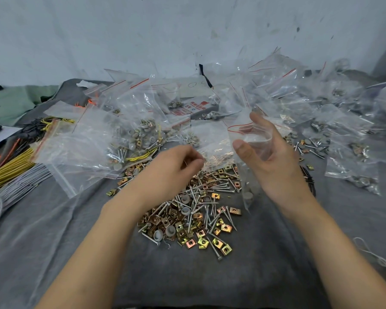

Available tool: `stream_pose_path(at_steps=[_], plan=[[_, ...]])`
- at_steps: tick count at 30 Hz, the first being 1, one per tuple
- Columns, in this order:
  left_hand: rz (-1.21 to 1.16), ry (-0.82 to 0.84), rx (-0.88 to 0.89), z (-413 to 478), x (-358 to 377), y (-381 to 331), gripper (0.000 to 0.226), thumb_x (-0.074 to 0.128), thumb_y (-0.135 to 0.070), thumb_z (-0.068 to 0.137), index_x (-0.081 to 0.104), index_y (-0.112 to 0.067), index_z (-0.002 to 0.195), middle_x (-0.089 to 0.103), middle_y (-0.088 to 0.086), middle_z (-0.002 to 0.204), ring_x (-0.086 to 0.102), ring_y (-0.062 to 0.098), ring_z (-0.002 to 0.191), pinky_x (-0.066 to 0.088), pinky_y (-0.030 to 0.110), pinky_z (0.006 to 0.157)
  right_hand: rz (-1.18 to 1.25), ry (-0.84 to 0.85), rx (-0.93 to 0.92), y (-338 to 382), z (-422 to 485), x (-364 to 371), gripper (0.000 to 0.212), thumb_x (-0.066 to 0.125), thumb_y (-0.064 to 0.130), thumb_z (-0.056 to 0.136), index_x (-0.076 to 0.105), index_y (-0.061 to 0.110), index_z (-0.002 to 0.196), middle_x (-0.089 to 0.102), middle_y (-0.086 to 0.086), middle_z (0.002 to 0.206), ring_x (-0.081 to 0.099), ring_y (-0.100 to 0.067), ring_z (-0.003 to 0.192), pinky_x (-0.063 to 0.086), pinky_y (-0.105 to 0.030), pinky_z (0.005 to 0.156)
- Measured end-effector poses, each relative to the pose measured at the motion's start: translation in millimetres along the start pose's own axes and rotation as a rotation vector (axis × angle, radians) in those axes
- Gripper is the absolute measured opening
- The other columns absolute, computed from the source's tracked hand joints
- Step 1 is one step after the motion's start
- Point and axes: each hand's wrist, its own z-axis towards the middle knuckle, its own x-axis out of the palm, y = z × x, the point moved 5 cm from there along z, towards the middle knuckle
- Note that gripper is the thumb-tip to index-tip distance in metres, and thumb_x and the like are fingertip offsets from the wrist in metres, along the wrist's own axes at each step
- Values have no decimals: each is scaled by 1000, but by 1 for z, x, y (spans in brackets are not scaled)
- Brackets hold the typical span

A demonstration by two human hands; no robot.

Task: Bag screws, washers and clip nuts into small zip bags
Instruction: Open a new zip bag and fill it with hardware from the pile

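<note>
Head view: the right hand (274,166) grip curls around an open zip bag (254,140), held above the pile of screws, washers and clip nuts (194,215) on grey cloth (265,253). The left hand (172,166) grip is pinched together; its contents cannot be determined.

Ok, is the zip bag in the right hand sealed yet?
No, the small zip bag held in the right hand has its red-lined mouth gaping open.

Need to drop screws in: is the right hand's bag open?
Open: the bag in the right hand shows its red strip looped apart.
</note>
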Motion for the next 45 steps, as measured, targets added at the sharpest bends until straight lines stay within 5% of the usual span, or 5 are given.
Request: stream_pose_path(at_steps=[4, 14, 30, 39, 45], plan=[[-313, -123, -28, 3, -12, -5, 16, 49, -28, 102, 64, -29, 107, 65, -5, 87, 57, 4, 71, 47, 19, 64, -59, 32, 0, -2, 0, 4, 75, 66, 65, 83, 39, 44, 149, 54, 40, 128, 54, 2, 128, 41, -27, 110], [-327, -286, 116, 5, -35, -32, 28, 56, -13, 99, 64, -37, 111, 62, -15, 95, 57, 0, 83, 45, 12, 69, -209, 64, -79, -1, -5, 16, 72, 64, 60, 89, 37, 38, 152, 39, 61, 114, 37, 34, 110, 26, 8, 85], [-211, -313, 126, 10, -34, -36, 20, 56, -25, 100, 63, -34, 116, 66, -16, 100, 60, -6, 93, 43, 5, 74, -236, 58, -64, -1, -6, 18, 68, 66, 53, 92, 38, 36, 151, 39, 59, 112, 34, 35, 112, 24, 8, 87], [214, 327, -107, -1, -3, 3, 22, 55, -34, 99, 63, -36, 120, 63, -16, 102, 61, 2, 92, 48, 25, 82, -188, 13, -46, 0, -3, 3, 71, 63, 58, 88, 38, 39, 151, 46, 55, 114, 35, 35, 113, 24, 9, 87], [391, 285, -138, 0, 4, 6, 24, 56, -32, 99, 63, -24, 120, 64, -6, 111, 56, 11, 92, 40, 24, 78, -150, -11, -33, 2, -1, -2, 72, 62, 64, 86, 39, 42, 150, 49, 49, 124, 39, 27, 122, 29, 5, 94]])
